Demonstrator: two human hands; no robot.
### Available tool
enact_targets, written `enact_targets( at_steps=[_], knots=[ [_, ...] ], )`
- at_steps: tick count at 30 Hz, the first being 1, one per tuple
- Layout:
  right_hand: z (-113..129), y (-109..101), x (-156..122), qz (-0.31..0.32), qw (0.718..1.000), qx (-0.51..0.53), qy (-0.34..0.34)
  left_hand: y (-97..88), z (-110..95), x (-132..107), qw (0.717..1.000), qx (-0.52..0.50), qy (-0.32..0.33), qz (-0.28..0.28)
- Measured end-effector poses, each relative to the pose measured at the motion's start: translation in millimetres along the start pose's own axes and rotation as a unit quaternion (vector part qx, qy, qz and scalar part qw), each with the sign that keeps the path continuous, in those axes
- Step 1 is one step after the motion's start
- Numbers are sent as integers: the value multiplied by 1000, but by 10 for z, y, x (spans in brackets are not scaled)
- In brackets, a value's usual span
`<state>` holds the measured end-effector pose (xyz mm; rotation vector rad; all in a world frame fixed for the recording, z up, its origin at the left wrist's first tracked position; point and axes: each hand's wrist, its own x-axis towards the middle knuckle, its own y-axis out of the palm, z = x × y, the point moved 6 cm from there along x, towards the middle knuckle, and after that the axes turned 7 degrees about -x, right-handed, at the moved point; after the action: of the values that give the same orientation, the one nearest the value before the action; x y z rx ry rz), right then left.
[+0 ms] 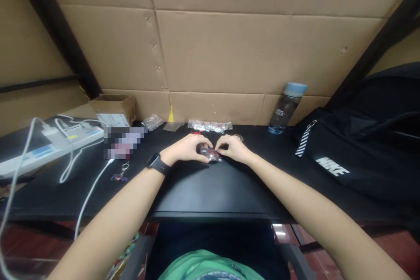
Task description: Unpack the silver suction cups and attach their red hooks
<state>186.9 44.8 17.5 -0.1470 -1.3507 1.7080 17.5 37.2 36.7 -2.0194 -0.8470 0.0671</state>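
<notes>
A small clear plastic packet (211, 155) with something dark and red inside lies on the black table, between my two hands. My left hand (187, 148), with a dark watch on its wrist, curves round the packet's left side and grips it between thumb and fingers. At the packet's right edge, my right hand (233, 148) pinches with thumb and fingertips. Just behind my left hand lies a bit of red cord (196, 132). A small round item (240, 138) shows partly behind my right hand.
Along the cardboard wall lie a long clear packet (210, 126), a crumpled plastic bag (152, 122) and a yellow tassel (171, 116). A water bottle (285, 111) and black bag (357, 153) stand right. Leftward are a small box (114, 107), power strip (49, 151), cables and keychain (120, 177).
</notes>
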Motion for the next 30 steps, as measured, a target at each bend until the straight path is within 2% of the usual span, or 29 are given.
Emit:
enact_targets(
  at_steps=[3, 9, 17, 24, 30],
  knots=[
    [25, -10, 7, 19, 999, 1, -30, 8, -66, 1, 999, 4, 32, 20],
    [70, -37, -32, 61, 996, -8, -65, 64, -49, -3, 996, -27, 56, 65],
    [121, -26, -34, 64, 997, -1, -40, 75, -51, -4, 995, -25, 55, 79],
    [72, -13, -34, 80, 996, 7, -35, 71, -40, 4, 998, 4, 30, 57],
    [118, -21, -31, 76, 995, 3, -58, 76, -64, -2, 999, 24, 25, 40]
  ],
)
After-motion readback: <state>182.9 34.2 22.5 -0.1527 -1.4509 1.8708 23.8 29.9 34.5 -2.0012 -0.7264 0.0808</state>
